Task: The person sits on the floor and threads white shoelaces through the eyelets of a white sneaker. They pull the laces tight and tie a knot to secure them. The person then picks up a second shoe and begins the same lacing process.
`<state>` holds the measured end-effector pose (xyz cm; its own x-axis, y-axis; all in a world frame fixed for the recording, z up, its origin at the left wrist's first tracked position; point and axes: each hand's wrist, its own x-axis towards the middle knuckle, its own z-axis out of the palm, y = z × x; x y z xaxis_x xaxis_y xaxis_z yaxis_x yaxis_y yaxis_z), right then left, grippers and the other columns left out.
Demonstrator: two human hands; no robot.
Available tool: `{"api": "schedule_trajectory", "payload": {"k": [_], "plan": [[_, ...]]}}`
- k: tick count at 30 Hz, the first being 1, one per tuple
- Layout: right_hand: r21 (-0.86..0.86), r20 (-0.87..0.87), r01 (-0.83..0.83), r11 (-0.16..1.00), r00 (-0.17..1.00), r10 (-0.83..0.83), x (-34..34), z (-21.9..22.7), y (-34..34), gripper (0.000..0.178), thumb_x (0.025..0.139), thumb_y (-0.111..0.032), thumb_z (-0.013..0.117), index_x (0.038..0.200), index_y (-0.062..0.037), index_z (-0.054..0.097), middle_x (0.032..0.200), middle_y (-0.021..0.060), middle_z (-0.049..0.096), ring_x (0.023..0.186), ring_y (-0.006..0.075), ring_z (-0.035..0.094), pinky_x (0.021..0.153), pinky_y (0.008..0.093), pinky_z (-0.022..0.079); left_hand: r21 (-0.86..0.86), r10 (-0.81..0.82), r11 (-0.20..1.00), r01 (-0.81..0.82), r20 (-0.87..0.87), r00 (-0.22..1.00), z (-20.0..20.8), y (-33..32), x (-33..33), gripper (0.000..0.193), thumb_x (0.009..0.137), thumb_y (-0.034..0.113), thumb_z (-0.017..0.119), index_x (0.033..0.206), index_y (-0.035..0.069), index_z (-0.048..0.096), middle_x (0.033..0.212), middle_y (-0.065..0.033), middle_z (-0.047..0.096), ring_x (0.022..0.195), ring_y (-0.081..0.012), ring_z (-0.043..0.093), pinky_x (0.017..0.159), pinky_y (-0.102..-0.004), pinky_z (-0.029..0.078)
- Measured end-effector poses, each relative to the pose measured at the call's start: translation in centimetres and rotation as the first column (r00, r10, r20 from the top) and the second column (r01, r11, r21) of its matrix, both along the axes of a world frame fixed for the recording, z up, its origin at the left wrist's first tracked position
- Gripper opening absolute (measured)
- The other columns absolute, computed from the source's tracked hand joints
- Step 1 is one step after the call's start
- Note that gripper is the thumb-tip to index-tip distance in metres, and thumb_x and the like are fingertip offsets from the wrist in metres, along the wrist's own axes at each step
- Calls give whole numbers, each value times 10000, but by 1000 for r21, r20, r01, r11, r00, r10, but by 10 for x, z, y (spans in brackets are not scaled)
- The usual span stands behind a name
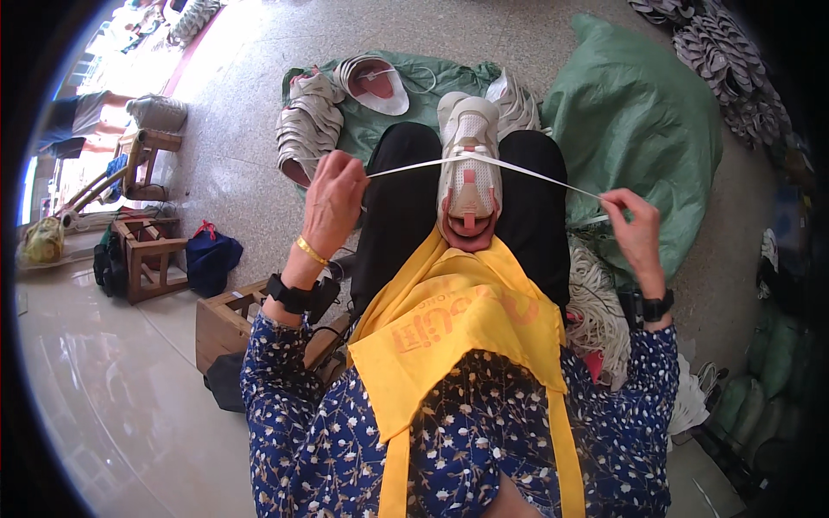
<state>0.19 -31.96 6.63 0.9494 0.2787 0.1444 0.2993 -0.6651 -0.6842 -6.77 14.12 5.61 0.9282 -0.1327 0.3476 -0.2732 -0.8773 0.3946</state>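
Note:
A white and beige sneaker (471,123) with pink trim stands between my knees, its toe pointing away from me. One white shoelace (528,173) runs out to both sides from its lowest eyelets near the toe. My left hand (332,192) pinches one end, up and left of the shoe. On the right, my right hand (635,226) grips the other end between thumb and fingers. Both halves look stretched nearly straight. A yellow apron (458,319) covers my lap behind the shoe's pink heel opening.
Nested shoe uppers (309,121) and a single upper (376,84) lie on a green sheet (414,116) ahead. A big green sack (635,129) fills the right side. Bundled white laces (596,302) hang by my right thigh. Wooden stools (148,255) stand left.

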Motion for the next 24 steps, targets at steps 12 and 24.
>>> {"api": "schedule_trajectory", "payload": {"k": [12, 24], "plan": [[-118, -52, 333, 936, 939, -341, -13, -45, -177, 120, 950, -64, 668, 1032, 8, 717, 837, 47, 718, 777, 101, 659, 743, 267, 523, 67, 405, 913, -401, -61, 912, -19, 164, -40, 96, 947, 76, 635, 939, 1, 577, 810, -218, 648, 772, -438, 648, 671, -489, 494], [-135, -122, 389, 911, 906, -405, -20, -88, -280, 126, 953, -26, 651, 1050, 23, 715, 859, 62, 725, 783, 139, 712, 726, 282, 570, 7, 659, 739, -674, -219, 720, -29, 297, -80, 168, 954, 184, 710, 930, 40, 628, 656, -51, 578, 613, -131, 542, 581, -329, 463]]}}
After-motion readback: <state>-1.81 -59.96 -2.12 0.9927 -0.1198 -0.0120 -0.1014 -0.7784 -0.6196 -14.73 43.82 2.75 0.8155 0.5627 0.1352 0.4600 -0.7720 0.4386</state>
